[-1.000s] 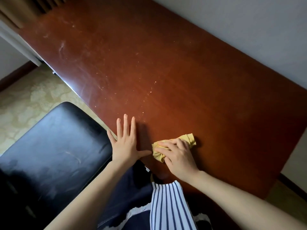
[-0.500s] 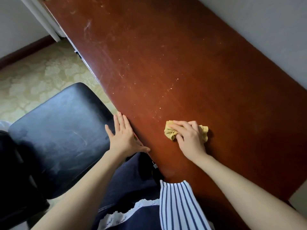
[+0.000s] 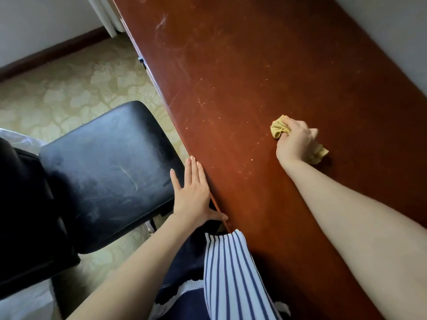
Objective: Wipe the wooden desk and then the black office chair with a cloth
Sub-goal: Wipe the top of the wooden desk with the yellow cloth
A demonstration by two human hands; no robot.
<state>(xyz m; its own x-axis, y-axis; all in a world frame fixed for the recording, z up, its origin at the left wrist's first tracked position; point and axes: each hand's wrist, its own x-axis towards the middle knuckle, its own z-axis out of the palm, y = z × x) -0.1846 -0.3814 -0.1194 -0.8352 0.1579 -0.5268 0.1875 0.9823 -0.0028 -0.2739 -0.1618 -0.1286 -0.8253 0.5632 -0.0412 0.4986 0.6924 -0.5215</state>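
The reddish-brown wooden desk runs from the top left to the bottom right, its top scattered with pale specks and scratches. My right hand grips a bunched yellow cloth and presses it on the desk top about midway across. My left hand lies flat with straight fingers along the desk's near edge, thumb spread. The black office chair has a dusty, scuffed seat and stands just left of my left hand.
Patterned beige carpet covers the floor left of the desk. A white wall with a dark baseboard is at the top left, another pale wall behind the desk. White plastic shows at the far left.
My right hand has slid the cloth away from me and to the right, across the desk top. My left hand has drawn back from the desk top to its near edge.
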